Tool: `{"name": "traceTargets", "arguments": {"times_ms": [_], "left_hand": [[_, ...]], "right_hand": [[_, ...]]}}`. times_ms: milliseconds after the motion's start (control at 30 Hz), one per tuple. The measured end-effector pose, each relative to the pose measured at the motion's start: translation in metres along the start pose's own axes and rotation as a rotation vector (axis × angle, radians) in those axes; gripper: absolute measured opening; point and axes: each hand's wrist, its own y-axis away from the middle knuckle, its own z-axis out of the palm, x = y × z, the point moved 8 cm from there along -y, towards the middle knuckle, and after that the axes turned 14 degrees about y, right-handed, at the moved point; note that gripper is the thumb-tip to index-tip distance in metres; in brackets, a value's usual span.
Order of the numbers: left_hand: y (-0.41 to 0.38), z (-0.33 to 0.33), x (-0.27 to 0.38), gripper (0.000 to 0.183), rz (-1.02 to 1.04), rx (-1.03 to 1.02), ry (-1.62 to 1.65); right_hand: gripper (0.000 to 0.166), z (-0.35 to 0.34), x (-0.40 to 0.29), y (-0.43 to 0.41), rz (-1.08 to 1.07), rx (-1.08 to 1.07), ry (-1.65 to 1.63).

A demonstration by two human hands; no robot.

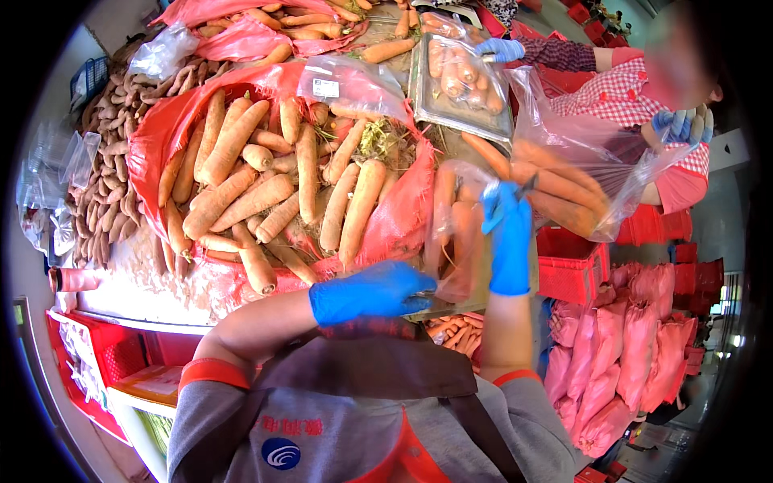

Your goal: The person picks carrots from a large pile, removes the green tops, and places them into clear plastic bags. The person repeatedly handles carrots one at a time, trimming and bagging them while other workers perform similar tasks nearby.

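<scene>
My left hand (377, 293), in a blue glove, is by the near edge of a clear plastic bag of carrots (462, 241). Its fingers point right, and a greyish glint shows at the fingertips; whether they grip anything is unclear. On the bag's right side, my right hand (509, 226), also gloved in blue, has its fingers closed around a small dark pointed object (527, 186), perhaps a blade. To the left, large loose carrots (259, 187) fill an opened red woven sack (416, 205). A clear bag with a label (326, 87) lies across its far rim.
A co-worker with gloved hands (501, 49) holds a plastic bag of carrots (561, 187) at the right. Bagged carrots rest on a metal-rimmed scale (465, 124). Sweet potatoes (109, 175) are heaped at left. Red crates (570, 262) and stacked pink sacks (622, 356) stand right.
</scene>
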Motion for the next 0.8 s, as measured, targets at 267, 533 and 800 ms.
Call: {"name": "traceTargets", "arguments": {"times_ms": [267,533,800], "left_hand": [[0.054,-0.003,-0.062,0.039,-0.040,0.167,0.337],[0.053,0.005,-0.060,0.042,0.085,0.122,0.358],[0.111,-0.076,-0.063,0.041,-0.114,0.603,-0.133]], "right_hand": [[0.023,-0.053,0.040,0.056,0.143,0.338,0.105],[0.022,0.006,-0.037,0.057,-0.208,0.071,0.261],[0.020,0.104,0.019,0.065,0.146,-0.476,0.401]]}}
